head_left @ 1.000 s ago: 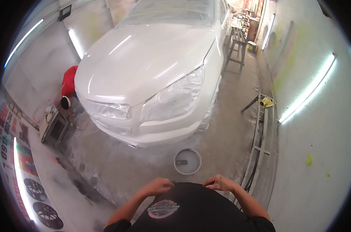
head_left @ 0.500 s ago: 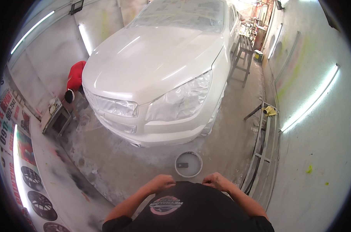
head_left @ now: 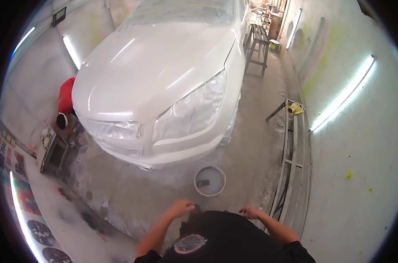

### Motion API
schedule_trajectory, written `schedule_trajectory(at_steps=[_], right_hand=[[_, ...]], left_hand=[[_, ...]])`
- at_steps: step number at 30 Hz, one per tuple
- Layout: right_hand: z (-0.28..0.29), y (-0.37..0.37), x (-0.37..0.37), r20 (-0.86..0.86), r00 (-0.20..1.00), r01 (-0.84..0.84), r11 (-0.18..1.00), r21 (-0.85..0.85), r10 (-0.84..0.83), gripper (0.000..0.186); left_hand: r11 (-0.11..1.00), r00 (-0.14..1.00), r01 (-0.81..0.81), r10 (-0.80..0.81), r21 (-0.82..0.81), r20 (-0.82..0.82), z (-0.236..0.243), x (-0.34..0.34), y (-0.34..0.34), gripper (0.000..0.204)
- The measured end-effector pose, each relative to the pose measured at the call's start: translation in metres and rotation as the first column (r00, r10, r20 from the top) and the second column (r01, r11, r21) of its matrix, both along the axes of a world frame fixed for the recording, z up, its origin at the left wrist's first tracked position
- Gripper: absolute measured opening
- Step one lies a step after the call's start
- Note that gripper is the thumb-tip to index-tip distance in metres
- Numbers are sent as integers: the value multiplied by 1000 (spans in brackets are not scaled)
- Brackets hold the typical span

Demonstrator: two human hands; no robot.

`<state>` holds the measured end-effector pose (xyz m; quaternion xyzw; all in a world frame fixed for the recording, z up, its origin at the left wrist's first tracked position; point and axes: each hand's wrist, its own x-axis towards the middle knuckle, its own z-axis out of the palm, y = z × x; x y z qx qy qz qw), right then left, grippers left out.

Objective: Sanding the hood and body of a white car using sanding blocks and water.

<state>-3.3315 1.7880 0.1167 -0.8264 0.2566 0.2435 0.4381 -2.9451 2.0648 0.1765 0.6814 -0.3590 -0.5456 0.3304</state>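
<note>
With bent fingers, my left hand (head_left: 181, 207) pinches the black T-shirt (head_left: 234, 232) that I wear, at its front edge; the hand is slightly blurred. On the other side, my right hand (head_left: 250, 212) also has its fingers closed on the shirt's cloth. Just beyond my hands stands a round bucket (head_left: 224, 182) on the floor, holding cloudy greyish liquid. A small dark block (head_left: 203, 183) lies in it, at the left side. Farther off is a white car (head_left: 164, 61), its headlight, grille and windscreen masked with clear plastic film (head_left: 192, 109).
At the left, a person in red (head_left: 66, 98) bends low beside the car, near a boxy stand (head_left: 54, 151). Along the right wall runs a metal frame (head_left: 291, 162) with a yellow item (head_left: 295, 108) on top. A slatted bench (head_left: 259, 39) stands farther back. Tube lights (head_left: 343, 94) hang on the walls.
The view has shifted, so the car and bucket sit farther left. My hands are wider apart, stretching the shirt's front edge. The person in red reaches an arm lower toward the floor.
</note>
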Motion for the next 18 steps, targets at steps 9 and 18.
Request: schedule_trajectory(at_steps=[9, 18], right_hand=[[22, 73, -19, -89, 935, 354, 894, 273, -343, 35], [-11, 34, -24, -258, 874, 483, 670, 564, -413, 29]], left_hand=[[728, 698, 648, -685, 223, 210, -166, -55, -5, 32], [918, 829, 370, -259, 140, -495, -112, -25, -29, 20]])
